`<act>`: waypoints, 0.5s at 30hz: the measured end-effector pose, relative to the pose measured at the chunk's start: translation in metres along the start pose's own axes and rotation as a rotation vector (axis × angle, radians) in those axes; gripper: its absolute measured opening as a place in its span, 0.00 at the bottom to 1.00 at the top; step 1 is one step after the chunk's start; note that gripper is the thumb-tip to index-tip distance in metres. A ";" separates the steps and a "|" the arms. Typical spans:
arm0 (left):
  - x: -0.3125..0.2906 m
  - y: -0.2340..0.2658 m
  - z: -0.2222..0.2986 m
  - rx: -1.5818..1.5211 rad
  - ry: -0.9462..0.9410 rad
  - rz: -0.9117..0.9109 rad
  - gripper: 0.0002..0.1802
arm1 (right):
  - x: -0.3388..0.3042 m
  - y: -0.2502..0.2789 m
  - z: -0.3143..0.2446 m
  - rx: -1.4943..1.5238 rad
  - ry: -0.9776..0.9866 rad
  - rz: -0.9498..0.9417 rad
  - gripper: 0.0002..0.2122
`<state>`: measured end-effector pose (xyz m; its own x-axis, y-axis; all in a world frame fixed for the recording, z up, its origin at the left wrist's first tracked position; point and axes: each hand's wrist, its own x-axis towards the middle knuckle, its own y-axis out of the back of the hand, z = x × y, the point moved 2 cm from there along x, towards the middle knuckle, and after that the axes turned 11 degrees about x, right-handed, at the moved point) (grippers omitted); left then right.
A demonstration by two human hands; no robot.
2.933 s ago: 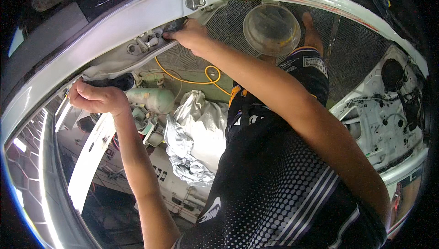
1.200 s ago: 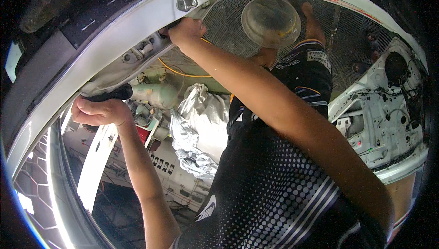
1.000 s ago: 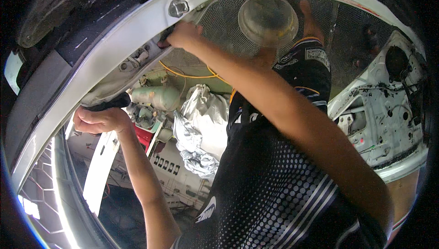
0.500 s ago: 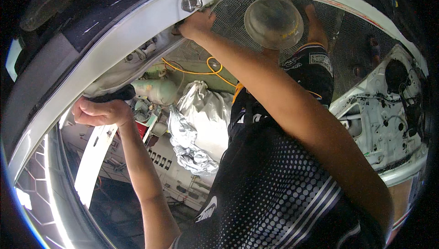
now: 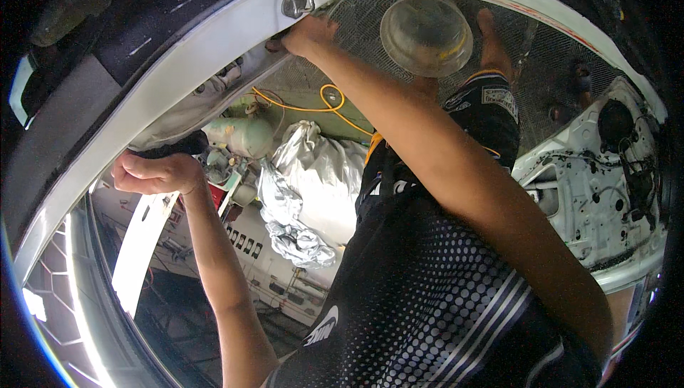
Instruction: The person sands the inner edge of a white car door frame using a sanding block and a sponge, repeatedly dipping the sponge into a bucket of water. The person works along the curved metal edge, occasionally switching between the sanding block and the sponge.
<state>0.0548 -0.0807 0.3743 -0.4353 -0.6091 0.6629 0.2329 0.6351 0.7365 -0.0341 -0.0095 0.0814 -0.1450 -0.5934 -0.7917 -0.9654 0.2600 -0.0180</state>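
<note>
My left hand [image 5: 158, 173] is closed in a fist at the lower left part of a curved white car body frame [image 5: 214, 44]. A dark oblong piece [image 5: 171, 148] lies right against its upper side; what the curled fingers hold is hidden. Higher up, my right hand [image 5: 308, 36] reaches to the inner edge of the same frame, just below a grey fitting [image 5: 297, 4]. Its fingertips are partly out of sight behind the edge, so its grip is unclear. My right forearm crosses in front of my body.
A white door shell [image 5: 584, 188] with black wiring stands at the right. Near my feet sits a translucent round tub [image 5: 426, 35]. A crumpled silver cover [image 5: 313, 174], a yellow hose [image 5: 306, 110] and a pale green tank [image 5: 246, 136] lie beyond the frame.
Both hands stay at nearly the same spots on the frame. The silver cover and other background things appear shifted slightly to the left and up.
</note>
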 end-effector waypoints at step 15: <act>0.000 0.001 0.007 0.021 -0.008 0.009 0.21 | -0.008 -0.012 -0.009 0.036 0.158 -0.046 0.34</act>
<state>0.0488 -0.0770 0.3741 -0.4401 -0.6001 0.6680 0.2180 0.6503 0.7277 -0.0235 -0.0146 0.0937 -0.1357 -0.7171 -0.6836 -0.9639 0.2552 -0.0764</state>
